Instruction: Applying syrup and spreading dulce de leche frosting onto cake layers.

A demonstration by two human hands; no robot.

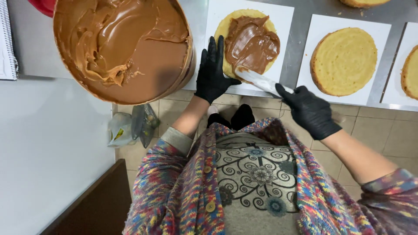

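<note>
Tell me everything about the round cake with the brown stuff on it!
The cake is a flat, round, pale yellow sponge layer lying on a white square board on a steel counter. Glossy brown cream covers most of its top, smeared unevenly, with bare sponge at the left edge. The left hand, in a black glove, rests flat against its left side. A metal spatula, held by the gloved right hand, touches its lower edge.

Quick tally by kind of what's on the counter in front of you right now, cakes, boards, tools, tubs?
Sponge cake rounds: 4 (one spread with brown cream, one plain, two cut off by the frame)
White boards: 3
Spatula: 1, in right hand; left hand steadies the cake
Cream tub: 1
Total: 9
</note>
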